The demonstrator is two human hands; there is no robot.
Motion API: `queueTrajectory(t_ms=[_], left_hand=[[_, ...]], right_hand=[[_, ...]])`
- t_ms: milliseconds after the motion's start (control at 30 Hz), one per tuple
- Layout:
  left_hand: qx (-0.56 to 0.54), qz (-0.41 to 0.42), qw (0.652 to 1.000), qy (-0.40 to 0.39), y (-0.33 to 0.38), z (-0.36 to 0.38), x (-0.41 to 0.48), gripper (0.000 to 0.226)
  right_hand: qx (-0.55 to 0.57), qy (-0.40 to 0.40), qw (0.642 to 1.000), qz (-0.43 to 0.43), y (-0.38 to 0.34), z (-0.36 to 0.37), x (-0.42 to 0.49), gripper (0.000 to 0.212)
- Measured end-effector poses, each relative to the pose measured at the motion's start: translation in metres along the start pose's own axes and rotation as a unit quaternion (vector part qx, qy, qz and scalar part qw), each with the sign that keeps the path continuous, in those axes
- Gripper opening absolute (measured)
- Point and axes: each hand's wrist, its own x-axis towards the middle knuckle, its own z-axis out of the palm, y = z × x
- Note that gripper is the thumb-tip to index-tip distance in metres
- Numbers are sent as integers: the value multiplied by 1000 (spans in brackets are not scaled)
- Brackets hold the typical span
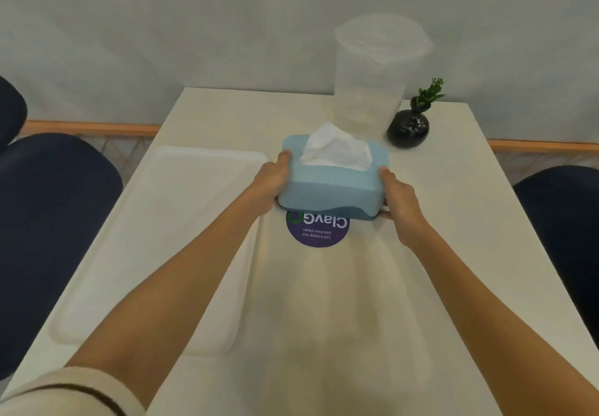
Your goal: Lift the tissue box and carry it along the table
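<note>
We seem to be in a shared office pantry or break room. The plainest clue is the round purple sticker [318, 230] on the white tabletop [437, 221], which reads "Let's keep our pantries clean" under a company logo. Dark blue padded seats [55, 195] stand on both sides of the tabletop, as in a communal eating spot. On it we see a white tray [168, 237], a blue tissue box [330, 185], a clear lidded plastic container [372, 82] and a small black vase [408, 130] with a green sprig. A plain pale wall with a wooden skirting strip [90, 128] closes the space behind.
</note>
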Motion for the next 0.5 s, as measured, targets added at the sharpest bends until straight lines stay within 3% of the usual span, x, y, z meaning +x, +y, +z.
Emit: queueTrajectory(t_ms=[67,333,500], left_hand=[[2,-4,1000,-1,-1,2,-2,64],[-83,28,996,14,15,-25,-2,33],[-100,42,993,54,39,-79,9,33]], right_hand=[[8,-2,1000,-7,-2,1,0,36],[39,-2,996,-79,-35,24,-1,48],[32,-25,993,-110,-69,74,-1,49]])
